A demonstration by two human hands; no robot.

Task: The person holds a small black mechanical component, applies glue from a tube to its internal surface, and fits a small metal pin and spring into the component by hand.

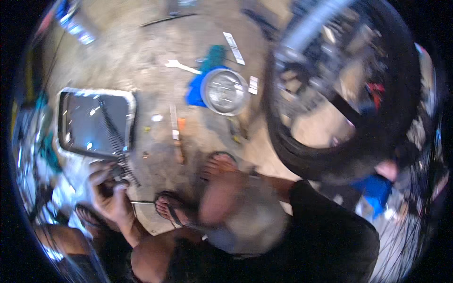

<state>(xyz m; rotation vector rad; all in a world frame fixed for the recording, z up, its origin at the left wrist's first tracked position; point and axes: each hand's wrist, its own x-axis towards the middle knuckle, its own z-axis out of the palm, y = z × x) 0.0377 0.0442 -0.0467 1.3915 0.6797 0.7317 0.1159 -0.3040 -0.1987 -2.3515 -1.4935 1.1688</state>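
My left hand (111, 198) is at the lower left, fingers closed around the near end of a dark drive chain (123, 162). The chain runs up from the hand over the rim of a rectangular metal tray (131, 106) and into the dark liquid inside it. My right hand (388, 170) is at the right, on the lower edge of a large black tyre (377, 141) of an upright spoked wheel. That hand is blurred and its fingers are partly hidden behind the rubber. My knees and sandalled feet (217, 165) lie between the two hands.
On the dusty concrete floor lie a round chrome headlamp shell (225, 91) on a blue cloth (194, 90), a white spanner (181, 66), an orange-handled tool (180, 137), white strips (234, 47) and a teal rag (215, 54). A blue object (375, 188) sits under the tyre.
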